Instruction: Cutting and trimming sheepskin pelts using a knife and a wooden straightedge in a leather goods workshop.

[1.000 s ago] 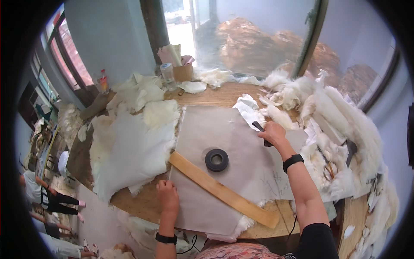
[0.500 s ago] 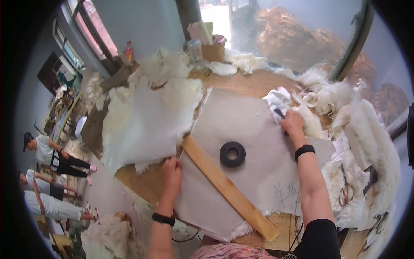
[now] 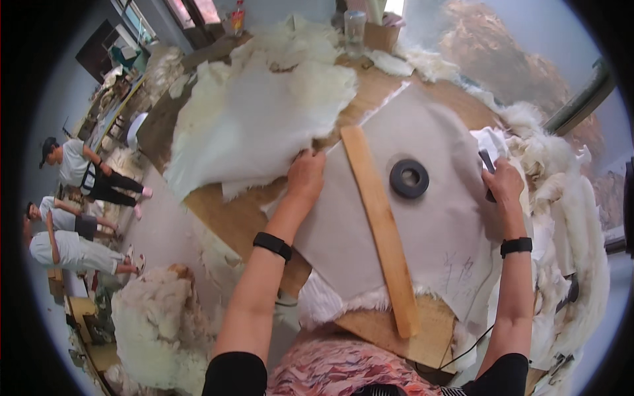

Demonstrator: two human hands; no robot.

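Observation:
On the wooden table lies a grey backed hide with fluffy white edges. My left hand is closed at its upper left edge, fingertips pinching it. My right hand grips a slim dark tool at the hide's right side; its working end is unclear. A long wooden batten lies lengthwise on the hide, left of a black ring, which looks like a tape roll. A pale fleece piece lies just beyond my left hand.
White fur piles cover the table's right side. A bottle, a clear container and a cardboard box stand at the back. On the left, several people are beside a fleece heap and cluttered benches.
The view has swung, shifting the scene. My left hand has moved up along the hide's edge; the hide and batten now lie more upright in view. My right hand still holds the tool.

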